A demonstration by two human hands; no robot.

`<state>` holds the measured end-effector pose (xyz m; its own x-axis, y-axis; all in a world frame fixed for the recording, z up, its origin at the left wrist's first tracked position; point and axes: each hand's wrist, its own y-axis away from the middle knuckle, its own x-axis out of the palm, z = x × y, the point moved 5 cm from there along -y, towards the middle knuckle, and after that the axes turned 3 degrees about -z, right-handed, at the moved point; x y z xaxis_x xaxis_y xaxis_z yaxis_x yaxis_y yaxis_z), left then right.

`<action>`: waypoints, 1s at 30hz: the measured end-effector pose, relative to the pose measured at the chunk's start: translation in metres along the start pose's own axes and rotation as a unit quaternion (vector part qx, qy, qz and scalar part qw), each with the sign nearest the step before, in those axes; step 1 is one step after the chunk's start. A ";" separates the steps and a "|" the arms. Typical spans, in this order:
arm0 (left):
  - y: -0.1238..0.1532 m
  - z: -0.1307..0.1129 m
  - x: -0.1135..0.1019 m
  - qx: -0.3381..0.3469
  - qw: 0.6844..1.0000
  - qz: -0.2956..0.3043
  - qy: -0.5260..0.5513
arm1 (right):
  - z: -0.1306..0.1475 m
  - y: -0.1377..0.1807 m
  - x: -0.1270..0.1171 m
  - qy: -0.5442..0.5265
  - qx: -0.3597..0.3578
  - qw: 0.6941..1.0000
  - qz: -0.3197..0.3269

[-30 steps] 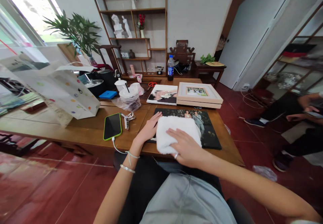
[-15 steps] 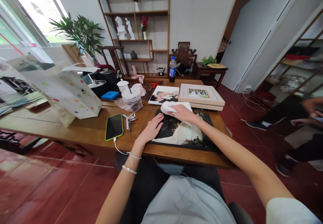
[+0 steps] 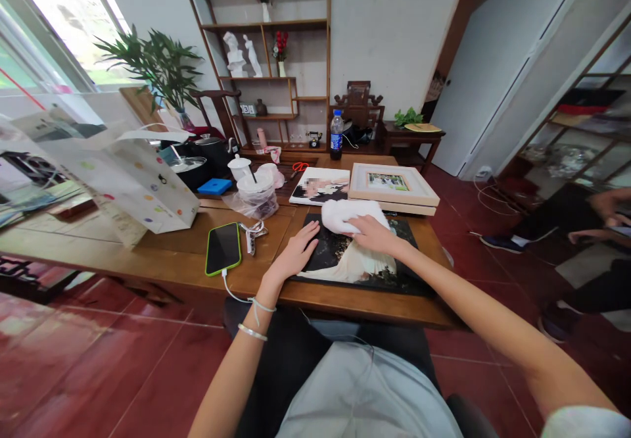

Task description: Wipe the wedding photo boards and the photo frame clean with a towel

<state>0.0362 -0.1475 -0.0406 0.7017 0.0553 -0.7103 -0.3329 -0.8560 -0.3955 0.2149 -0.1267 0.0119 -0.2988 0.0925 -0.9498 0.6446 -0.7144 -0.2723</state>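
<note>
A dark photo panel (image 3: 340,267) showing a pale, flowing gown lies flat near the table's front edge. My left hand (image 3: 298,248) rests flat on the panel's left edge, fingers stretched out. In my right hand (image 3: 377,234) is a fluffy white cloth (image 3: 352,214), pressed on the upper part of the panel. The cloth covers some of the picture. Just behind it lie a white-edged photo print (image 3: 320,188) and a pale wooden picture frame (image 3: 394,185).
Left of the panel are a phone (image 3: 223,248) with a cable and a silvery clip-like item (image 3: 252,235). Farther back stand a bagged cup (image 3: 256,191), a blue box (image 3: 215,186), a bottle (image 3: 336,135) and a paper bag (image 3: 148,188). A seated person (image 3: 601,227) is at right.
My right hand has moved slightly right and toward me with the white cloth, and more of the cloth shows. My left hand stays in place.
</note>
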 end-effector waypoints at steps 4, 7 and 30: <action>0.000 0.001 0.001 -0.004 1.000 0.008 0.000 | -0.039 0.056 -0.014 0.026 0.056 0.998 -0.012; 0.000 0.003 0.002 -0.005 1.000 0.008 -0.001 | -0.064 0.087 -0.020 0.044 0.096 0.994 -0.027; 0.001 0.004 0.002 -0.009 1.000 0.008 0.009 | 0.026 0.052 -0.006 -0.021 -0.049 0.998 0.018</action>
<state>0.0349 -0.1462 -0.0450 0.7079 0.0331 -0.7056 -0.3319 -0.8662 -0.3736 0.2320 -0.1829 0.0074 -0.3012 0.0372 -0.9528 0.7209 -0.6452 -0.2530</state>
